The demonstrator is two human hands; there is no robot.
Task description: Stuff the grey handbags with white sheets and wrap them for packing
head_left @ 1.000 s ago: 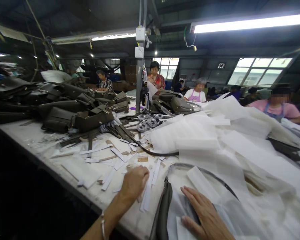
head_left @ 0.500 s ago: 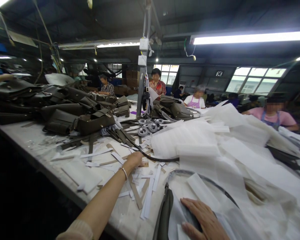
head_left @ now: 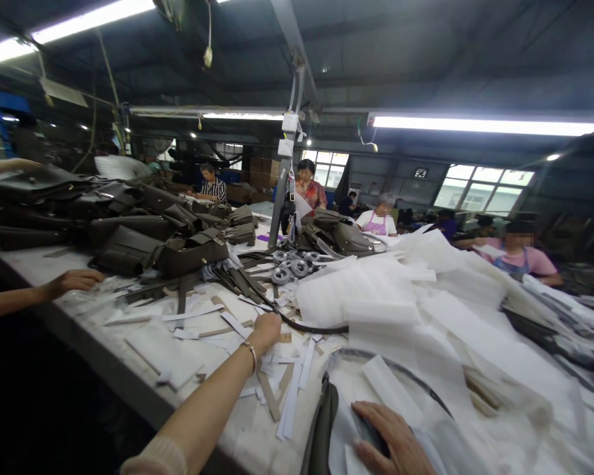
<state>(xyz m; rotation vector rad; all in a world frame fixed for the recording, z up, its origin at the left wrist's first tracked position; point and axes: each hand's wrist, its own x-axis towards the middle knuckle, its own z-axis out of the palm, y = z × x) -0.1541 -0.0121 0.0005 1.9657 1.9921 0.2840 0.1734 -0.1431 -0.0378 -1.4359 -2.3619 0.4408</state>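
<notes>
My left hand (head_left: 268, 333), with a bracelet on its wrist, reaches into the scattered white and tan strips (head_left: 235, 324). Its fingers are curled downward, and whatever they hold is hidden. Just beyond it runs a dark strap (head_left: 317, 327). Fingers spread, my right hand (head_left: 393, 435) lies flat on a dark olive bag (head_left: 321, 422) with white wrapping sheet (head_left: 341, 432) at its opening. The bag's handle (head_left: 406, 373), covered in clear wrap, arches over the table beyond that hand.
Dark bags (head_left: 193, 251) are heaped at left. Coiled straps (head_left: 292, 267) lie near a post (head_left: 281, 191). White foam sheets (head_left: 391, 290) pile up at right. A co-worker's hand (head_left: 74, 284) is over the table's left edge; another person's arm (head_left: 10, 166) is behind it. Several people sit beyond.
The view has tilted up and shifted slightly. A co-worker's hand has come in from the left over the table edge. My hands stay in nearly the same places.
</notes>
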